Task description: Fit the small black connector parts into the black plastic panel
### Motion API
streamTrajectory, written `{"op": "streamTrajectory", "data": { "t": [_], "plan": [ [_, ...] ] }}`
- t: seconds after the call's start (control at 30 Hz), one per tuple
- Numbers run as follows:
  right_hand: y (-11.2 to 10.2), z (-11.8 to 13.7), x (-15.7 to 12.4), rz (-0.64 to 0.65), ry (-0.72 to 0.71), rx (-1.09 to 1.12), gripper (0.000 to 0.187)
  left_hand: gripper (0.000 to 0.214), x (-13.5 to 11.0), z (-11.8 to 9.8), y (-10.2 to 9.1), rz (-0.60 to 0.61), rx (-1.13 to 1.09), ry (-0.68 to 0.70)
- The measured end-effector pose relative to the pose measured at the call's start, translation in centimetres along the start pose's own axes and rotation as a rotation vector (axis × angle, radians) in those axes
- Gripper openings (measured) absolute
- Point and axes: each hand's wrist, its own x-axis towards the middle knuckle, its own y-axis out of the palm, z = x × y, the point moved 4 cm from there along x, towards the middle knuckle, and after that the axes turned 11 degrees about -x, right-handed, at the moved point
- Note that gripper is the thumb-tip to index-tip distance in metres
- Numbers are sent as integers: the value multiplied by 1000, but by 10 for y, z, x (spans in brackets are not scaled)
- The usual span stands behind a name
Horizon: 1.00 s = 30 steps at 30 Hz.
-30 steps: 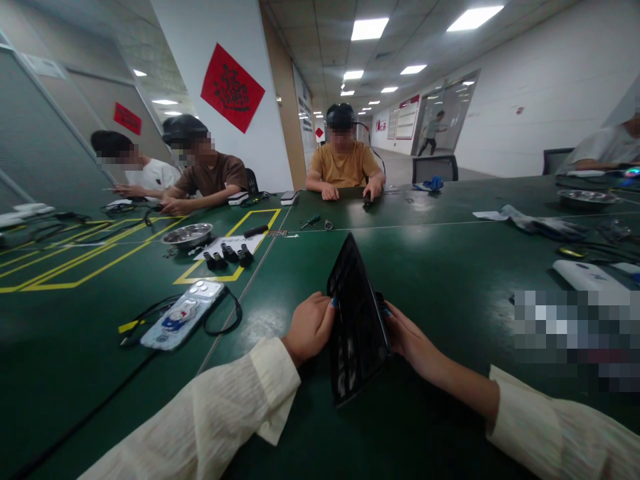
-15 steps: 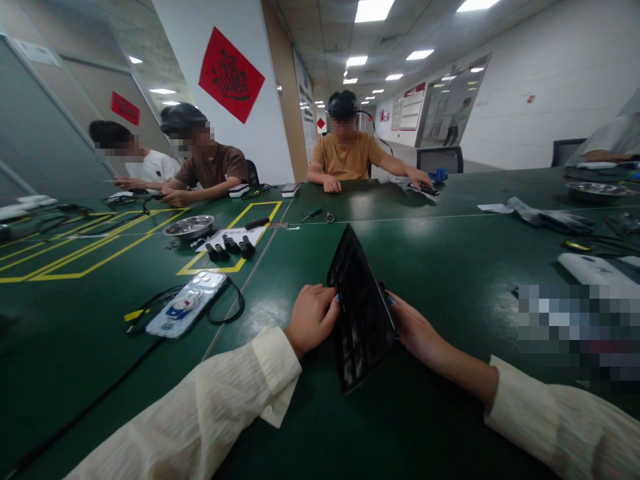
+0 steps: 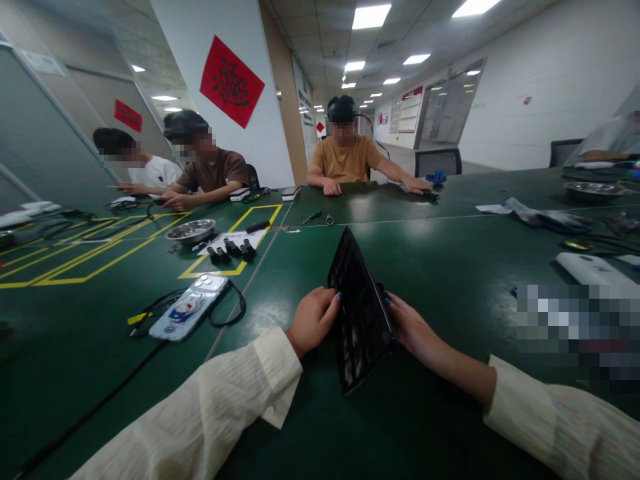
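Head view: we already have the dark panel [image 3: 356, 310] held between left hand [image 3: 313, 317] and right hand [image 3: 413, 327], tilted on edge over the surface [image 3: 440, 287], not laid flat or released; bottom-edge contact unclear.

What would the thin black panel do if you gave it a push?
The black panel might tip over, since it's thin and held up steeply. It looks stiff: its edges run straight, with no sag. Its shiny face could be a bit slippery, since light reflects off it.
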Motion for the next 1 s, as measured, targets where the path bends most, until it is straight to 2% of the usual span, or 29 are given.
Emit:
{"op": "streamTrajectory", "data": {
  "t": [0.1, 0.17, 0.3, 0.53, 1.0],
  "plan": [
    [1, 6, -2, -9, 26, 93, 43, 35, 0, -1, 0, 2, 12, 15],
    [1, 11, -4, -26, 37, 126, 34, 35, 0, -1, 0, 5, 10, 22],
    [2, 14, -4, -24, 84, 113, 24, 30, 0, -4, 2, 36, -27, 60],
    [1, 11, -2, -58, 84, 83, 26, 26, -2, -8, 4, 52, -11, 132],
    [-1, 11, 0, -79, 87, -9, 32, 27, -3, -8, 2, 28, -14, 154]
  ]
}}
